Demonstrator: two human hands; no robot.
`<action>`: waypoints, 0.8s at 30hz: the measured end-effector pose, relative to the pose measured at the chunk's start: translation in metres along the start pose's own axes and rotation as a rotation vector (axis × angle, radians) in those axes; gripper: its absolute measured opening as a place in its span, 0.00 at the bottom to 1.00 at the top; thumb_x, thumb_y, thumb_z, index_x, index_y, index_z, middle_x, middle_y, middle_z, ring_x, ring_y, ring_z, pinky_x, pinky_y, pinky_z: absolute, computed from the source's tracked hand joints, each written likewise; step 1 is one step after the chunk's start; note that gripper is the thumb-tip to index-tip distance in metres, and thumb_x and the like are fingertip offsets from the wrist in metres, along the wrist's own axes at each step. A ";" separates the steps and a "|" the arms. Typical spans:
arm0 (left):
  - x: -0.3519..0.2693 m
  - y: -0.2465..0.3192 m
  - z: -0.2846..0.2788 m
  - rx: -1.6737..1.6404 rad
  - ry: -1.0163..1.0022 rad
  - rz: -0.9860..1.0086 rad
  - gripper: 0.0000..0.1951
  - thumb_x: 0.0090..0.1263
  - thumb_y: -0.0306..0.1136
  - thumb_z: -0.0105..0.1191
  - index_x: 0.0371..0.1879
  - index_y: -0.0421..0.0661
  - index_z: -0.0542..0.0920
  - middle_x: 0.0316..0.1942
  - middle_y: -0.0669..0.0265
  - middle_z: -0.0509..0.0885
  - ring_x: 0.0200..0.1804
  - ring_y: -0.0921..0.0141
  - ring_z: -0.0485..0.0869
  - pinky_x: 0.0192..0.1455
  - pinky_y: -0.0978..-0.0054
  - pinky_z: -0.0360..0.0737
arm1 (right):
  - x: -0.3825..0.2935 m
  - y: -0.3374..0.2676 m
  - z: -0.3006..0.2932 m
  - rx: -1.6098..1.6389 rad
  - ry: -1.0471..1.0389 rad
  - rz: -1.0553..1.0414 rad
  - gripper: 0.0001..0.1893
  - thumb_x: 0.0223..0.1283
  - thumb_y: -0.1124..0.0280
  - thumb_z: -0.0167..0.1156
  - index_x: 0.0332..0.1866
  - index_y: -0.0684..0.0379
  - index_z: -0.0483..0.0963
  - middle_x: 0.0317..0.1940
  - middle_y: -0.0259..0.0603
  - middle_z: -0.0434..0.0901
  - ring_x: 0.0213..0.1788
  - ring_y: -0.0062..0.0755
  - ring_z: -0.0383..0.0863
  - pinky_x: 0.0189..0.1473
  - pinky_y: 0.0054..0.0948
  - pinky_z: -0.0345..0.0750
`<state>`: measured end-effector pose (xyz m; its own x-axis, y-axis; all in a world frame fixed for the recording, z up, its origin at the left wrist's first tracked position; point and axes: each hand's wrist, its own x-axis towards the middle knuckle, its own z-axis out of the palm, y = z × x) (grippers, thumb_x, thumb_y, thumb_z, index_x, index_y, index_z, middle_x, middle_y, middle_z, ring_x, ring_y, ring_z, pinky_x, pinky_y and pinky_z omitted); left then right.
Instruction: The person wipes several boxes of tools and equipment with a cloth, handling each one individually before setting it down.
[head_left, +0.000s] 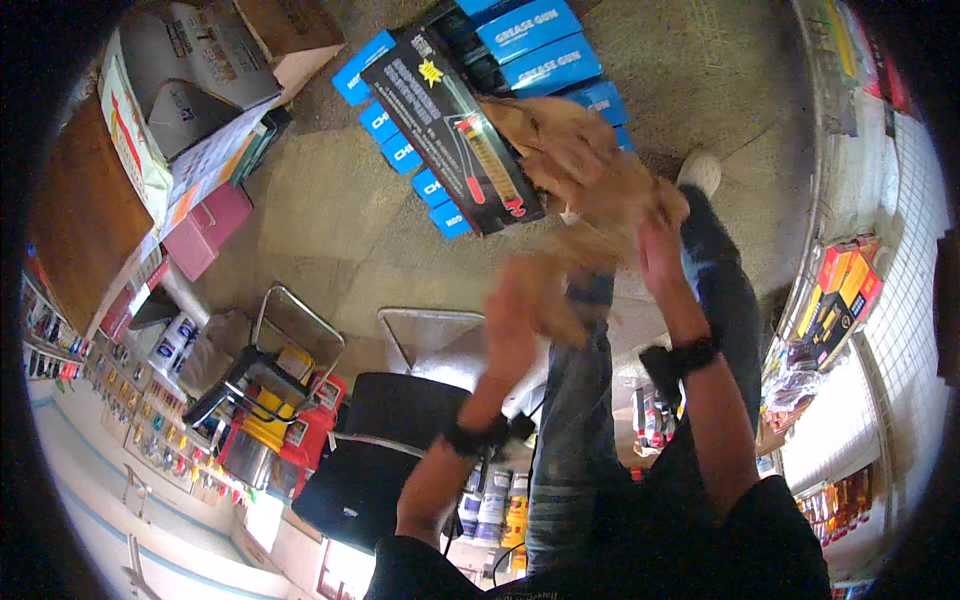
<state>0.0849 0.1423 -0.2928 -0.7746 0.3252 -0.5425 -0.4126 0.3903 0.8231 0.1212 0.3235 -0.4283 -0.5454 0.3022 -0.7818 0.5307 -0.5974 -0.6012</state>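
My right hand (660, 251) grips the near edge of a crumpled brown sheet (570, 146), which looks like paper or thin cardboard. Part of that sheet lies over several blue grease gun boxes (544, 64). My left hand (514, 307) is blurred, close beside a brown flap (559, 311); whether its fingers hold the flap is not clear. A black grease gun box (457, 127) with a picture of the tool lies slanted across the blue boxes, left of the sheet. Dark straps circle both wrists.
On the left stand a pink container (208, 229) and cardboard boxes (300, 45). Below them are a metal-framed chair (300, 322) and a black seat (405, 409). A shelf (840, 195) with goods runs along the right. My shoe (701, 172) rests on the concrete floor (315, 195).
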 end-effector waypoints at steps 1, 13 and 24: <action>0.016 -0.026 -0.015 -0.039 0.237 -0.132 0.17 0.68 0.33 0.40 0.54 0.42 0.67 0.50 0.55 0.73 0.49 0.62 0.74 0.50 0.67 0.70 | 0.019 -0.002 0.015 -0.041 -0.009 -0.088 0.19 0.53 0.73 0.56 0.52 0.64 0.67 0.39 0.35 0.73 0.44 0.26 0.71 0.46 0.27 0.70; 0.248 -0.148 -0.143 0.600 0.651 -0.235 0.16 0.63 0.39 0.44 0.38 0.35 0.73 0.34 0.54 0.80 0.37 0.56 0.79 0.40 0.62 0.74 | 0.217 -0.010 0.237 -0.491 0.000 -0.734 0.11 0.51 0.66 0.58 0.31 0.65 0.74 0.21 0.52 0.73 0.23 0.46 0.72 0.27 0.35 0.68; 0.288 -0.173 -0.117 0.822 0.514 -0.282 0.18 0.65 0.40 0.43 0.32 0.32 0.74 0.35 0.41 0.77 0.39 0.45 0.76 0.41 0.53 0.73 | 0.259 0.060 0.288 -0.369 -0.244 -0.795 0.19 0.56 0.58 0.54 0.49 0.59 0.73 0.41 0.54 0.77 0.49 0.48 0.74 0.50 0.36 0.70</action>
<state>-0.1225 0.0677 -0.5721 -0.8927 -0.2056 -0.4011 -0.3043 0.9314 0.1997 -0.1753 0.1518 -0.6189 -0.9392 0.3331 -0.0830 0.0909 0.0082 -0.9958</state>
